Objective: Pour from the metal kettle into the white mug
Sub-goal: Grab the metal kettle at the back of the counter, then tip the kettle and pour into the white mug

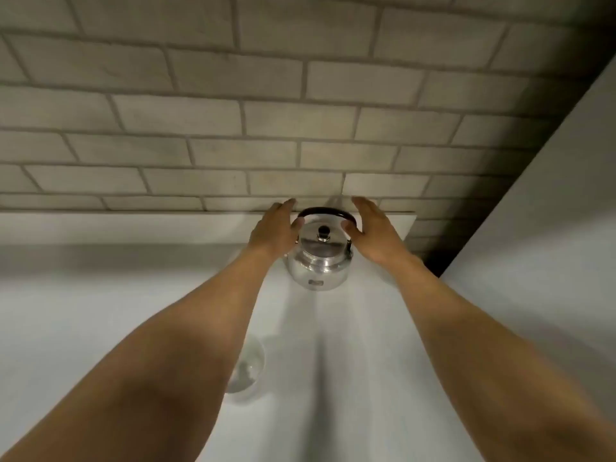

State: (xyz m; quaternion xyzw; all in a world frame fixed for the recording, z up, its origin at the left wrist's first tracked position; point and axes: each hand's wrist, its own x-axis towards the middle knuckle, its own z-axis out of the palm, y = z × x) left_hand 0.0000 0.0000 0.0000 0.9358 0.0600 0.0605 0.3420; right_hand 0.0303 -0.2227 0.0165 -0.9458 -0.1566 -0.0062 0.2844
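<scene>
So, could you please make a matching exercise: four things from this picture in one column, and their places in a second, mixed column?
Things:
1. kettle
2. left hand
3. right hand
4. mug

Places:
A. partly hidden beside the left forearm
B. at the kettle's right side, open
C. near the brick wall, between both hands
D. at the kettle's left side, open

Pairs: 1-C, 2-D, 3-B, 4-A

Left hand (pixel 271 230): bare, no glove, ring or watch visible.
Right hand (pixel 373 228): bare, likewise unadorned.
Forearms: bare, no sleeves in view.
</scene>
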